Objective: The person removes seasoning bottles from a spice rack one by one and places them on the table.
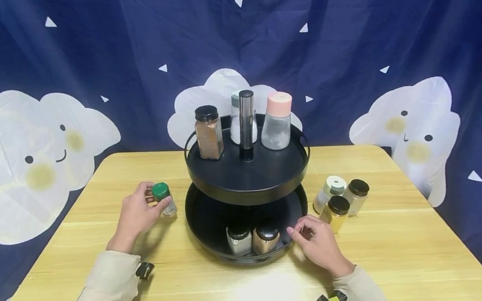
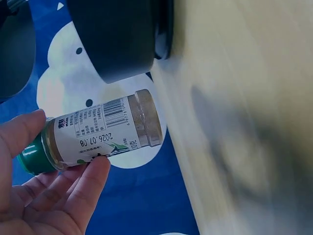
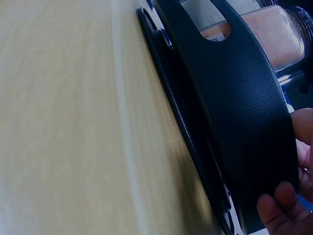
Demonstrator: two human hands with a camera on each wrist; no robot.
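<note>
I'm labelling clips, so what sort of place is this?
Probably a staged tabletop set, perhaps at home: a cloud-print cloth hangs behind a wooden table, on which stands a rack with jars.

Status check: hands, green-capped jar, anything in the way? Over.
Left hand holds green-capped jar, beside lower tray. Right hand at that tray's rim. Upper tray above might obstruct.

Small jar's lid (image 1: pixel 161 190): green
Small jar's label (image 2: pixel 98 129): white, black print, green leaf-like marks
Two-tier tray (image 1: pixel 250 196): black
Flared bottle's cap (image 1: pixel 279 104): pink
Square jar's contents (image 1: pixel 209 140): reddish brown
Table (image 1: pixel 185 289): pale yellow, wood-grained
Backdrop (image 1: pixel 192 18): deep blue, white triangles, white clouds with yellow cheeks
Sleeves (image 1: pixel 105 282): beige
</note>
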